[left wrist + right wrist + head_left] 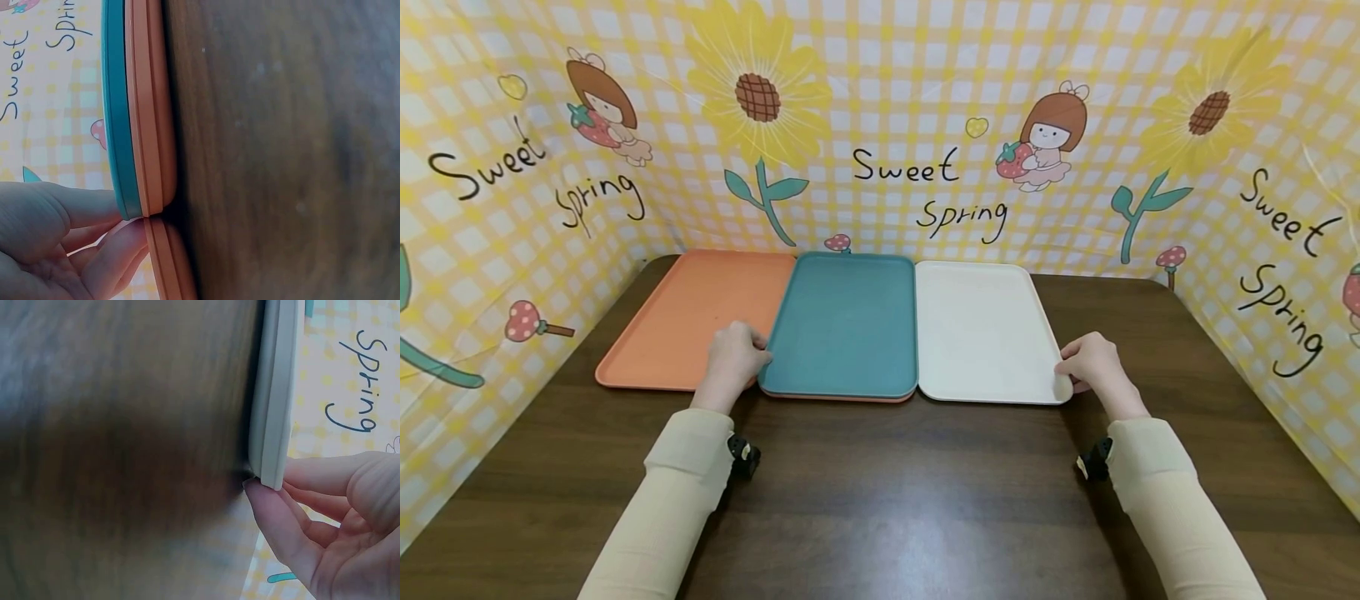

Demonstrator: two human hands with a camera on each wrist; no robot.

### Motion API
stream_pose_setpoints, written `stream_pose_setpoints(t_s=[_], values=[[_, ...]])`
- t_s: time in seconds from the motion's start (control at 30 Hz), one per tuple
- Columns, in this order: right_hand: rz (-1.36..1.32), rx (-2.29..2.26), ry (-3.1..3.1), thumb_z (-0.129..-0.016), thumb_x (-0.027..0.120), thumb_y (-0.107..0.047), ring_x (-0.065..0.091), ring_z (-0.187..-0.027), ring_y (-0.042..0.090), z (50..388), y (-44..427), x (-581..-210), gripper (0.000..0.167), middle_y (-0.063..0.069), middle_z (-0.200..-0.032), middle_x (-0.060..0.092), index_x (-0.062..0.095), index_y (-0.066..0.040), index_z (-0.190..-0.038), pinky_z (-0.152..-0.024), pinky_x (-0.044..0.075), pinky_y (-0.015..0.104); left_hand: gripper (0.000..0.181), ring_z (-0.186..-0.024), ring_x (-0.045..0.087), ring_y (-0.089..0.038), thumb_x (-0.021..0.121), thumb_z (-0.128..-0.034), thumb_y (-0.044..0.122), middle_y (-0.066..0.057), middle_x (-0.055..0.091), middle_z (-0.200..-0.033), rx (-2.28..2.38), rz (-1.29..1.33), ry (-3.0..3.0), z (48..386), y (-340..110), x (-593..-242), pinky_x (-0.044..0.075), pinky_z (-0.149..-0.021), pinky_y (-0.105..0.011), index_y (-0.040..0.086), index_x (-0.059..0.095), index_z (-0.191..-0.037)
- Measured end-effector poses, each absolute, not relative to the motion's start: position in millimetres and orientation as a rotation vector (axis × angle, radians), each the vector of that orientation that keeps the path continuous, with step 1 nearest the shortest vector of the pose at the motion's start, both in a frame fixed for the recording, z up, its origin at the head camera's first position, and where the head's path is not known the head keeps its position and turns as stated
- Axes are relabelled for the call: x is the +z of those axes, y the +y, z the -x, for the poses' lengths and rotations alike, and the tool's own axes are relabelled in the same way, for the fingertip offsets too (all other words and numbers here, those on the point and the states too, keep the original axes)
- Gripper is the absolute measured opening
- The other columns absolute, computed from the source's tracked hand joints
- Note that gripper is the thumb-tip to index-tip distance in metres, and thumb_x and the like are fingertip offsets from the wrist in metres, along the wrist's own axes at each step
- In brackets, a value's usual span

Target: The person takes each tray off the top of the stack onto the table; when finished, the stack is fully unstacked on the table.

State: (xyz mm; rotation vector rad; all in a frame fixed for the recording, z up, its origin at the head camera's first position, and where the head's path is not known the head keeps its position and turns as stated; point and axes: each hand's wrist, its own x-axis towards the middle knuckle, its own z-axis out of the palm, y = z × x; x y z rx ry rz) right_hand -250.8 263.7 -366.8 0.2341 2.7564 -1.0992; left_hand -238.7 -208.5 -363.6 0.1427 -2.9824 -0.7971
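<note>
Yellow-and-white checked cloth (910, 75), printed with sunflowers, strawberry-holding figures and the words "Sweet Spring", lines the back and sides of a dark brown wood-grain counter (910, 483). We record three flat rectangular positions side by side along the counter's far part. At the left lies a bright orange, round-cornered tray (688, 329); in the middle, a teal tray (842, 325) of like shape rests on a second orange tray (147, 125), whose rim shows beneath it; at the right lies a cream-white tray (985, 333), its left edge beside the teal one.

Of the two hands, we find the left hand (735, 354) at the teal tray's near left corner, digits curled and pinching there, one digit on the teal rim and another at the seam between the two orange rims. We see the right hand (1093, 362) pinching the cream-white tray's near right corner, with digits above and below its edge. Both forearms wear cream sleeves (670, 492), with a small black device (745, 457) at the left wrist.
</note>
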Motion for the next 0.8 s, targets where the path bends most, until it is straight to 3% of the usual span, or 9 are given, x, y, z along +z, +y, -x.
stream_pose_setpoints(t_s=[0.13, 0.27, 0.37, 0.43, 0.53, 0.6, 0.7, 0.8], values=[[-0.153, -0.963, 2.824, -0.075, 0.060, 0.000, 0.060, -0.054, 0.011, 250, 262, -367, 0.025, 0.021, -0.082, 0.065, 0.064, 0.015, -0.095, -0.053, 0.056, 0.032, 0.025, -0.102, 0.061, -0.040, 0.065, -0.0837, 0.005, -0.028, 0.065, -0.111, -0.800, -0.147, -2.985, 238, -209, -363, 0.051, -0.085, -0.051, -0.007, 0.069, -0.104], [-0.056, -0.788, 2.894, -0.076, 0.055, -0.002, 0.057, -0.050, 0.012, 249, 259, -364, 0.013, 0.006, -0.062, 0.061, 0.065, 0.005, -0.073, -0.049, 0.051, 0.026, 0.025, -0.103, 0.061, -0.040, 0.065, -0.0843, 0.006, -0.027, 0.064, -0.112, -0.798, -0.160, -2.988, 238, -210, -364, 0.051, -0.085, -0.051, -0.007, 0.069, -0.106], [-0.064, -0.644, 2.936, -0.081, 0.054, -0.008, 0.046, -0.046, 0.011, 246, 256, -360, 0.026, -0.004, -0.049, 0.043, 0.051, -0.005, -0.055, -0.045, 0.041, 0.024, 0.025, -0.103, 0.061, -0.040, 0.065, -0.0843, 0.006, -0.027, 0.065, -0.112, -0.785, -0.160, -2.988, 238, -210, -365, 0.051, -0.085, -0.050, -0.006, 0.069, -0.106], [-0.080, -0.546, 2.969, -0.086, 0.053, -0.013, 0.042, -0.049, 0.015, 244, 252, -357, 0.033, -0.002, -0.050, 0.038, 0.043, -0.008, -0.054, -0.046, 0.036, 0.027, 0.024, -0.102, 0.061, -0.040, 0.065, -0.0842, 0.006, -0.027, 0.065, -0.111, -0.785, -0.155, -2.989, 238, -210, -365, 0.051, -0.085, -0.050, -0.006, 0.070, -0.104], [-0.035, -0.416, 3.032, -0.092, 0.050, -0.020, 0.052, -0.067, 0.034, 241, 244, -355, 0.032, 0.018, -0.067, 0.053, 0.053, 0.003, -0.070, -0.058, 0.042, 0.039, 0.023, -0.102, 0.061, -0.040, 0.065, -0.0841, 0.006, -0.026, 0.065, -0.111, -0.777, -0.156, -2.993, 238, -209, -365, 0.050, -0.086, -0.051, -0.005, 0.071, -0.103], [-0.008, -0.399, 3.040, -0.095, 0.047, -0.023, 0.050, -0.091, 0.048, 241, 238, -355, 0.038, 0.034, -0.095, 0.055, 0.055, 0.014, -0.098, -0.073, 0.044, 0.050, 0.023, -0.102, 0.061, -0.039, 0.065, -0.0843, 0.006, -0.026, 0.065, -0.112, -0.780, -0.162, -2.996, 238, -209, -365, 0.050, -0.087, -0.051, -0.005, 0.071, -0.103], [0.002, -0.418, 3.006, -0.098, 0.042, -0.030, 0.028, -0.121, 0.060, 241, 230, -354, 0.060, 0.044, -0.131, 0.033, 0.033, 0.016, -0.135, -0.098, 0.028, 0.065, 0.021, -0.101, 0.062, -0.039, 0.064, -0.0843, 0.006, -0.026, 0.066, -0.111, -0.778, -0.159, -2.993, 238, -209, -365, 0.050, -0.086, -0.051, -0.004, 0.072, -0.101], [-0.045, -0.477, 2.943, -0.100, 0.037, -0.039, 0.006, -0.134, 0.058, 240, 221, -353, 0.074, 0.041, -0.145, 0.012, 0.006, 0.009, -0.147, -0.104, 0.010, 0.072, 0.017, -0.097, 0.063, -0.037, 0.064, -0.0842, 0.006, -0.025, 0.067, -0.107, -0.788, -0.150, -2.987, 238, -210, -366, 0.051, -0.085, -0.050, -0.003, 0.073, -0.095]])
